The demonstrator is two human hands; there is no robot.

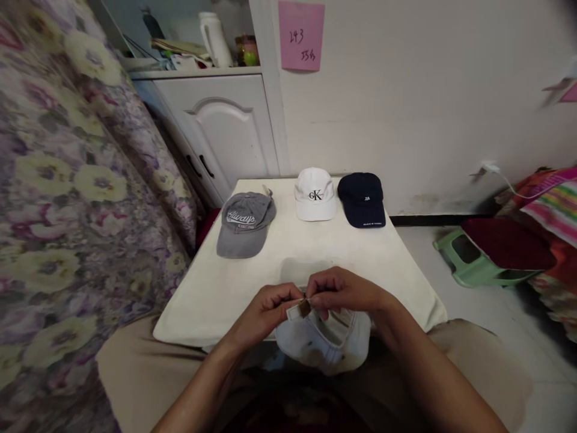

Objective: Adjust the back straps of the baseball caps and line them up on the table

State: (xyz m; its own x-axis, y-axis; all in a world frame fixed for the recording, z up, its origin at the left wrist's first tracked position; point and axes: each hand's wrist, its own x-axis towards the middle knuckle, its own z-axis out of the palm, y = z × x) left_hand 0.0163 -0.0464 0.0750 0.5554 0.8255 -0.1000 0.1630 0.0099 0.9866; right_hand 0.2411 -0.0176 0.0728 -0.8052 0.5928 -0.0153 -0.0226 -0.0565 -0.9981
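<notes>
Both hands hold a white cap (pixel 325 343) upside down at the near edge of a small white table (pixel 311 258), over my lap. My left hand (pixel 270 310) pinches the cap's back strap. My right hand (pixel 345 294) pinches the brass strap buckle (pixel 305 308) between thumb and fingers. Three more caps lie at the table's far side: a grey cap (pixel 246 224) on the left, a white cap with black letters (pixel 315 193) in the middle, and a navy cap (pixel 363 198) on the right.
A floral-covered sofa (pixel 67 198) fills the left. A white cabinet (pixel 220 132) stands behind the table, with a pink note (pixel 301 35) on the wall. A green stool (pixel 473 261) and bright bedding (pixel 547 210) lie on the right.
</notes>
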